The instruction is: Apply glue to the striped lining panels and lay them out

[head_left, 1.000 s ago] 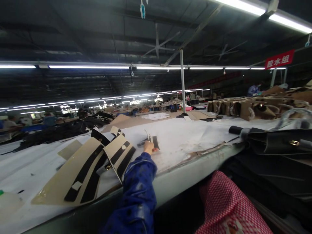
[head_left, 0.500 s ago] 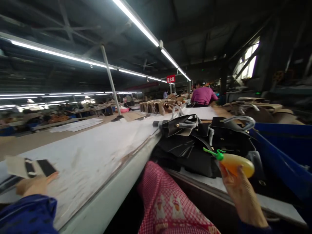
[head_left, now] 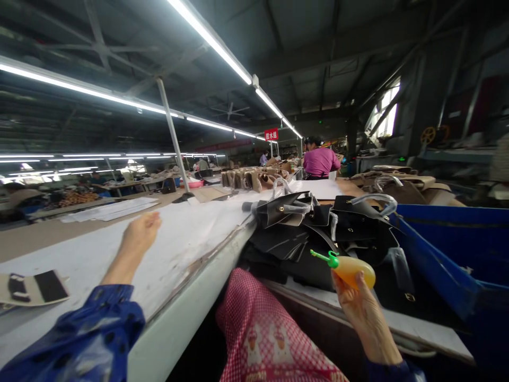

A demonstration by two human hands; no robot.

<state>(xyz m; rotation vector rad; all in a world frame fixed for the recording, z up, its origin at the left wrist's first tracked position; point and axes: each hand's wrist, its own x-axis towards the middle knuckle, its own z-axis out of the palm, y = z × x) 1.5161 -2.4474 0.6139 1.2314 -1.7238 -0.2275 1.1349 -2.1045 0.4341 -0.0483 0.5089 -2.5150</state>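
Nearby, black bags [head_left: 356, 216] lie beyond the right grip [head_left: 361, 302] grasping 1 bottle [head_left: 358, 271], the left grip [head_left: 140, 234] clenched.

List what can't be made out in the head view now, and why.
Head view: whether the left hand holds anything small; its curled shape hides the inside.
Head view: part of the bottle; the right hand covers it.
Head view: the panel's left end; cut off by the left edge.
Head view: the bin's right end; cut off by the right edge.
Head view: what the co-worker handles; their body hides it.
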